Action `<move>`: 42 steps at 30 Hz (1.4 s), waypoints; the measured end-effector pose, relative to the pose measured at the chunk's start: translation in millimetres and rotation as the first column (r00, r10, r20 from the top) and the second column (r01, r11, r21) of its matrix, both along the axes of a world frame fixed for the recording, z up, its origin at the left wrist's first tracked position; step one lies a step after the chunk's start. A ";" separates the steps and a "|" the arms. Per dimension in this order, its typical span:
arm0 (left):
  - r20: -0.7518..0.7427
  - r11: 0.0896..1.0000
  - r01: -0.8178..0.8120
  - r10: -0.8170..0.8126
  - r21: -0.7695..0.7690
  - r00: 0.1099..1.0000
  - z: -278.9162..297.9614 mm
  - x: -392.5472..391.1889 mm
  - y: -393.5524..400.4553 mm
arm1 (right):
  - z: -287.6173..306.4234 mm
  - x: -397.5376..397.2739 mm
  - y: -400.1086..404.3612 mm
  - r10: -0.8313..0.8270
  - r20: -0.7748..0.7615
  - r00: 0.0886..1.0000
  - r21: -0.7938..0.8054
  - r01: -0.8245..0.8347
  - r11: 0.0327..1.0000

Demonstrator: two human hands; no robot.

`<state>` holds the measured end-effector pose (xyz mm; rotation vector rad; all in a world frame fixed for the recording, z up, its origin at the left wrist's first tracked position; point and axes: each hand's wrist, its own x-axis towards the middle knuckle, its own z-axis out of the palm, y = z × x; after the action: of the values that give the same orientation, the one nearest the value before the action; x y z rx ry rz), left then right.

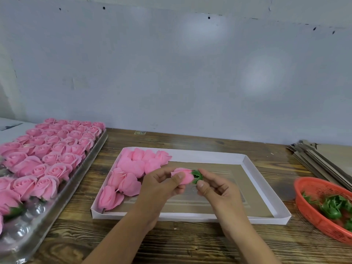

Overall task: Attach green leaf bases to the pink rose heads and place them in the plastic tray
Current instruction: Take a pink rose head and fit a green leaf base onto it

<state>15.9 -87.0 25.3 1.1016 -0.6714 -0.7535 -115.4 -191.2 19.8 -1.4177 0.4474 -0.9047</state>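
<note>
The rose head's (182, 177) underside is partly hidden behind the left hand's (163, 184) thumb, and whether the green leaf base (197, 176) is fully seated cannot be told. Above the white tray (266, 195), the left fingers curl round the rose while the right hand (215, 187) pinches the leaf base at its right end. The rose lies sideways, its base pointing right.

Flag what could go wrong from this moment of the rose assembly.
The left hand grips the soft pink rose across its petals; a hard squeeze may crush them. The right hand pinches the green leaf base at the rose's end; whether it is seated cannot be told, so it might go on crooked or slip off. Both hands work above the white box, so a dropped piece could land among the loose roses there.
</note>
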 end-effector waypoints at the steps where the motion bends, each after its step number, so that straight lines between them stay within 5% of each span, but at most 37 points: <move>1: 0.003 1.000 -0.001 0.001 0.001 1.000 0.1 -0.1 -0.1 | -0.1 -0.2 0.1 0.001 0.001 1.000 0.004 -0.001 1.000; 15: 0.036 0.999 -0.029 0.028 0.023 0.999 0.8 -1.8 0.7 | -3.5 0.8 -4.9 0.055 0.033 0.998 0.210 -0.060 0.976; 42: 0.085 0.998 -0.050 0.048 0.031 0.995 2.4 -4.2 1.0 | -2.5 0.9 -0.4 0.047 -0.061 0.997 0.080 -0.042 0.996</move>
<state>11.7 -85.9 27.7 1.1813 -0.7030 -0.6809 -114.5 -191.6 17.2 -1.3817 0.4914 -0.8003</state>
